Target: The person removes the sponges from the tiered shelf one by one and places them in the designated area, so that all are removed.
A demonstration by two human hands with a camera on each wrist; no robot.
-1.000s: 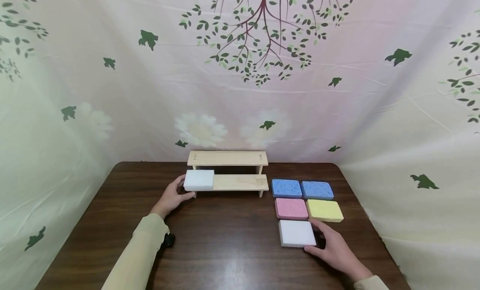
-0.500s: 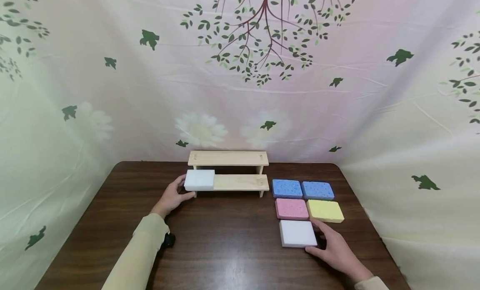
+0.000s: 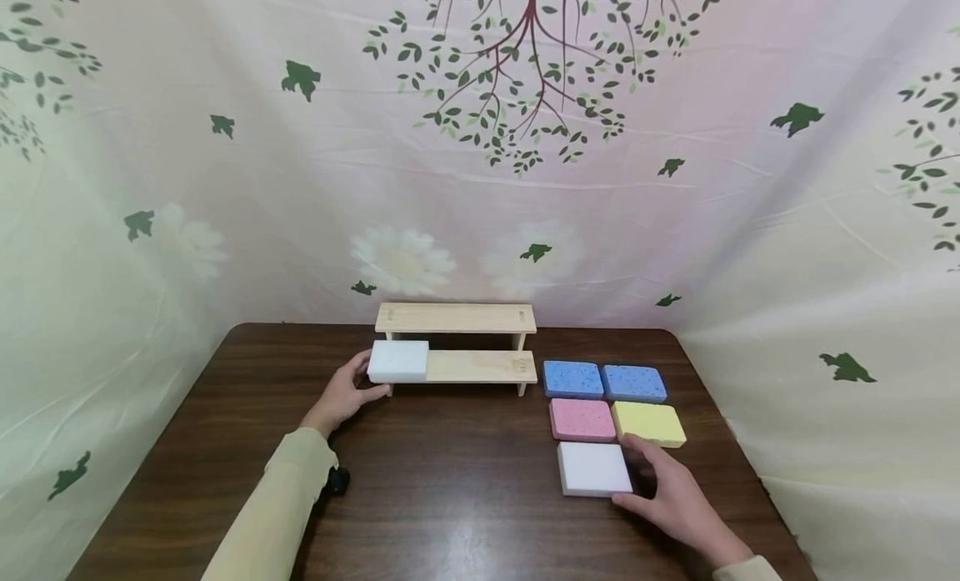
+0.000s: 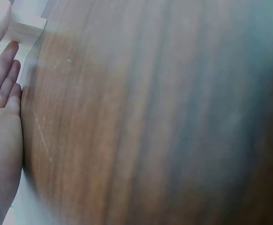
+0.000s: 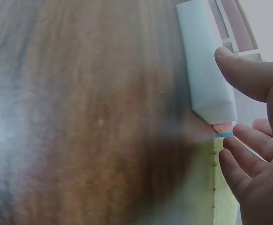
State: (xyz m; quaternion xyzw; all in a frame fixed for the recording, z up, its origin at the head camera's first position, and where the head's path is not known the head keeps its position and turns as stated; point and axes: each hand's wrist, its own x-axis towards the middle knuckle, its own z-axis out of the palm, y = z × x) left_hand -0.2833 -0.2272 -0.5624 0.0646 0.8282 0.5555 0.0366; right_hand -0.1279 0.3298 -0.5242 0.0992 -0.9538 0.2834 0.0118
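A white sponge block lies on the left part of the lower step of a wooden two-tier stand. My left hand is at that block's left end, its thumb in front of the step's left corner. Its fingers look fairly straight in the left wrist view; whether they touch the block is hard to tell. On the table a second white sponge block lies flat. My right hand curves around its right side, thumb and fingers spread, with a gap visible between palm and block.
Two blue sponges lie side by side right of the stand. In front of them are a pink sponge and a yellow sponge. The brown wooden table meets a printed cloth backdrop behind.
My right hand has shifted slightly, its fingertips now overlapping the yellow sponge's near edge in the head view. The left hand and both white blocks look unmoved.
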